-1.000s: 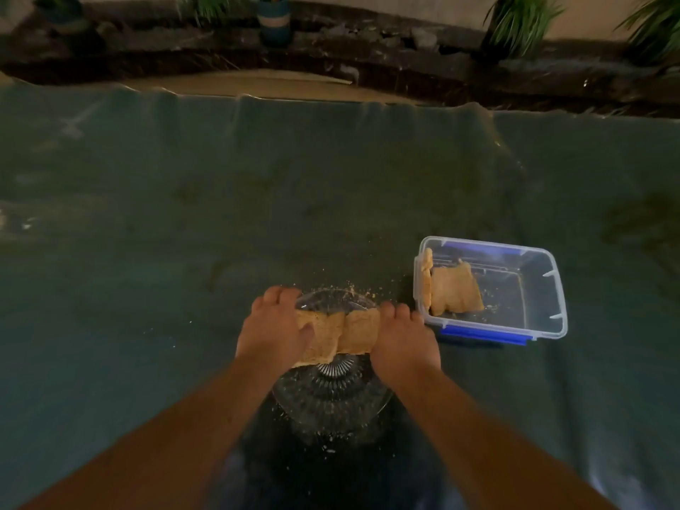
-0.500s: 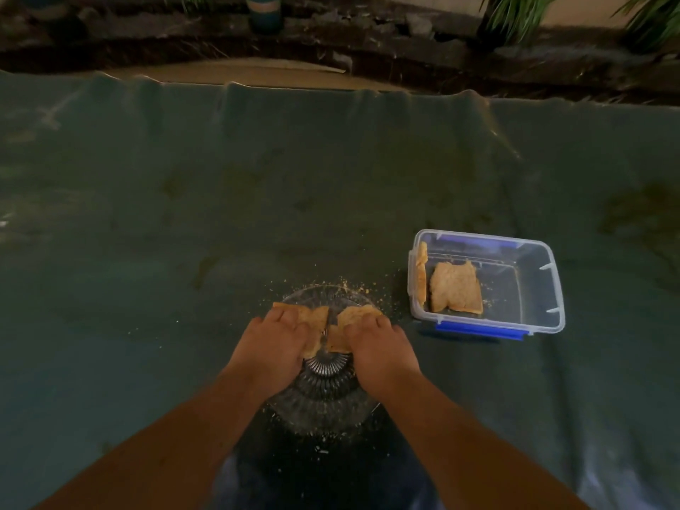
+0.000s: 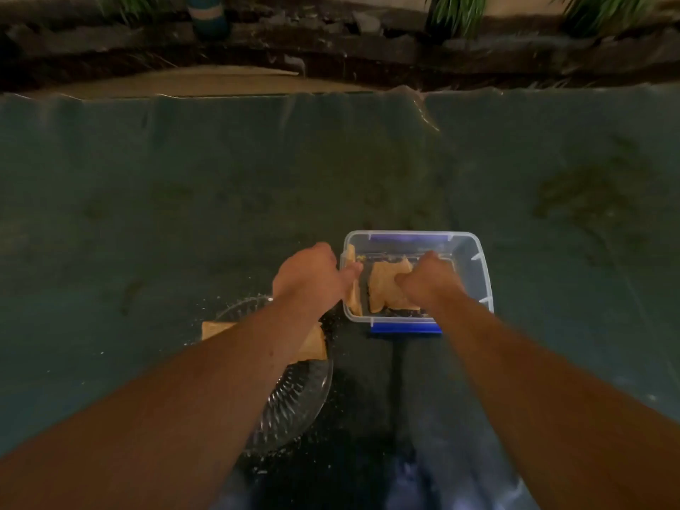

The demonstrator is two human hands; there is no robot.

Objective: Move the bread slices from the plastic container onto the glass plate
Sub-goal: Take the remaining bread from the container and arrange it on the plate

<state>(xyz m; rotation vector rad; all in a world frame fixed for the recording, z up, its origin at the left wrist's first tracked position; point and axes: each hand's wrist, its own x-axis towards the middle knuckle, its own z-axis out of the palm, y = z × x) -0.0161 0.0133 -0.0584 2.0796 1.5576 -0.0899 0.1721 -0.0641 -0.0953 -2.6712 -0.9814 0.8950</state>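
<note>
Both hands in the tub (image 3: 474, 252): left (image 3: 309, 277) pinching the upright slice (image 3: 354, 301), right (image 3: 430, 279) gripping the flat one (image 3: 382, 285).

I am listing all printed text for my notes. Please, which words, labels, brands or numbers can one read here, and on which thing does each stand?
None can be read: the plastic container, glass plate and bread slices show no print.

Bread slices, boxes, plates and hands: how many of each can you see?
Bread on the glass plate: 1 piece showing
Bread in the plastic container: 2 (flat slice, slice against the left wall)
Containers: 1
Plates: 1
Hands: 2 (left hand, right hand)
Total: 7
</note>
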